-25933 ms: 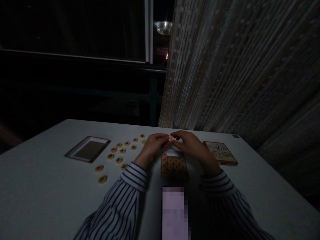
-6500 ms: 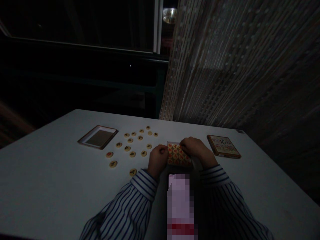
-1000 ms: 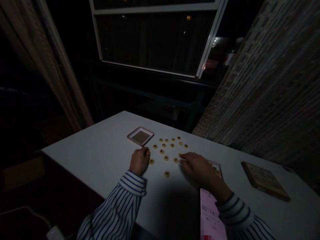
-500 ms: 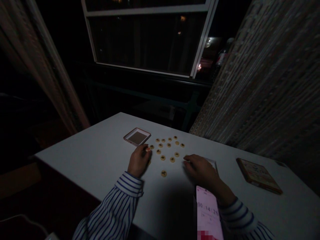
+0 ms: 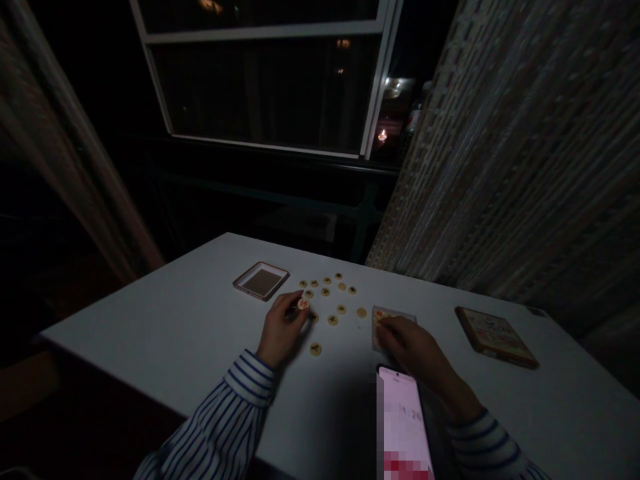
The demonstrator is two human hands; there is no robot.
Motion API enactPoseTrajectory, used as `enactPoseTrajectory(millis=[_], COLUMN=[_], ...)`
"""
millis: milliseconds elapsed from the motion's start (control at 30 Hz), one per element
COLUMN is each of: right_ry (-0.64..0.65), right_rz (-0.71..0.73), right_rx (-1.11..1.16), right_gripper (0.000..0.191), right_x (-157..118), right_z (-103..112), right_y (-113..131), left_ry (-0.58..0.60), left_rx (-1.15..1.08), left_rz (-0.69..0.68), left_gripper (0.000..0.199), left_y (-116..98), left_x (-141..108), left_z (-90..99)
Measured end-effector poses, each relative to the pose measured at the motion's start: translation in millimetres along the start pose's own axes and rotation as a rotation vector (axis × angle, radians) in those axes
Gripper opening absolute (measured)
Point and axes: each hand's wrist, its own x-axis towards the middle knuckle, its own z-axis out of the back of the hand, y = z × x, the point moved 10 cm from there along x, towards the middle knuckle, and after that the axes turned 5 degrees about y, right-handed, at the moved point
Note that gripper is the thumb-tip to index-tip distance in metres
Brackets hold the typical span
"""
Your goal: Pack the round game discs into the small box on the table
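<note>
A round wooden Chinese chess piece with a red character [image 5: 303,304] is pinched between the thumb and fingers of my left hand [image 5: 280,327], just above the table. My right hand [image 5: 407,343] is over a shallow clear tray [image 5: 407,317], its fingertips closed at a red-marked chess piece [image 5: 381,315] near the tray's left side. The hand hides much of the tray. Between the hands lie several loose pieces with dark characters, among them a near one [image 5: 315,349] and one [image 5: 333,320] farther back. A piece [image 5: 361,312] showing no character rests left of the tray.
An open box lid [image 5: 261,280] lies at the back left of the white table [image 5: 165,320]. To the right is a flat printed box [image 5: 497,337]. A phone [image 5: 405,420] showing a timer lies close to my right wrist. Curtains and a dark window stand behind.
My left hand has lifted the red-marked piece and turned its face toward me. My right hand has moved over the tray, its fingertips now at a red piece. The whole view has shifted slightly.
</note>
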Motion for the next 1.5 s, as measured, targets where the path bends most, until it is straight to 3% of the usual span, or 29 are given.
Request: enactPoseTrajectory(millis=[500,867,1100,1500], right_ry=[-0.127,-0.311,-0.309,-0.311], right_rz=[-0.132,-0.158,-0.129,-0.101], right_rx=[0.096,0.11,0.086,-0.002], right_gripper=[0.029,0.024,0.023,0.02], right_x=[-22.1,-36.9,-37.5,-38.3], right_z=[17.0,26.3,24.0,24.0], right_y=[-48.7,-80.6,-78.2,-74.3], left_ry=[0.127,0.155,0.182,0.256], left_rx=[-0.137,-0.385,-0.593,-0.75], left_rz=[0.006,0.154,0.256,0.382], left_gripper=[0.032,0.026,0.028,0.03], left_y=[-39.0,-51.7,-45.6,-36.8], left_x=[6.7,5.1,4.3,-2.0], left_z=[-56.9,-101.9,-132.3,-182.7])
